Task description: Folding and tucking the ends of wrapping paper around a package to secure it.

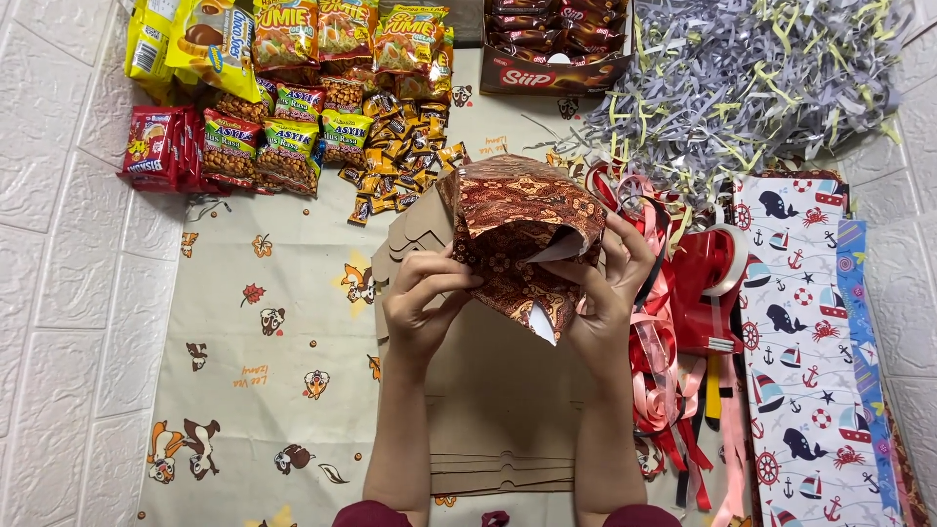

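A box wrapped in brown patterned paper (517, 210) is held up over a stack of flat brown cardboard sheets (498, 390). My left hand (422, 298) grips its lower left flap, fingers curled onto the paper. At the lower right, my right hand (610, 283) pinches the paper, where a white underside shows at a folded corner. Both forearms come in from the bottom edge.
Snack packets (264, 146) and small wrapped sweets (405, 156) lie at the back left. A carton of bars (556, 44) and shredded grey-yellow paper (752, 88) sit at the back. Red and pink ribbons (673, 381), a tape dispenser (717, 283) and nautical wrapping sheets (805, 371) lie right.
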